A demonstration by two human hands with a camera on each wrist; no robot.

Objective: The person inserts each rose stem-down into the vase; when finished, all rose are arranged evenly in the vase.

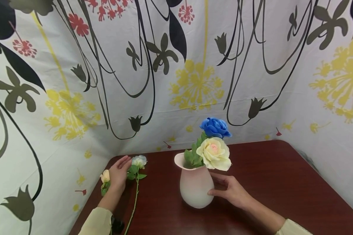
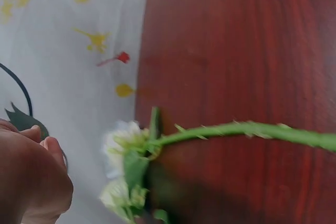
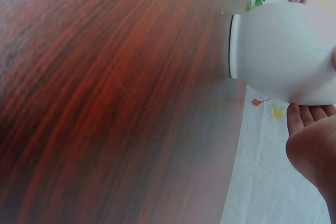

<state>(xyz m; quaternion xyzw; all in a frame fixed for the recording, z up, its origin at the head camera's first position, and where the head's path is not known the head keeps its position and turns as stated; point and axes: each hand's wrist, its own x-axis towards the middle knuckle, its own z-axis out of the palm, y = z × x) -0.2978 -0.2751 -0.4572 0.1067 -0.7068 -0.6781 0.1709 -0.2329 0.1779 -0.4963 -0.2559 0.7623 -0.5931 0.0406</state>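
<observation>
Right hand holding vase, left hand beside pale rose

Dressed in pale cream sleeves.
Visible at lower left and lower right, with small black device beside the left one.

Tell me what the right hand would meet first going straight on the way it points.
The vase. The right hand points at its side, with thumb and fingers apparently against it, so it would likely push straight into it; how firm the contact is, I cannot tell.
</observation>
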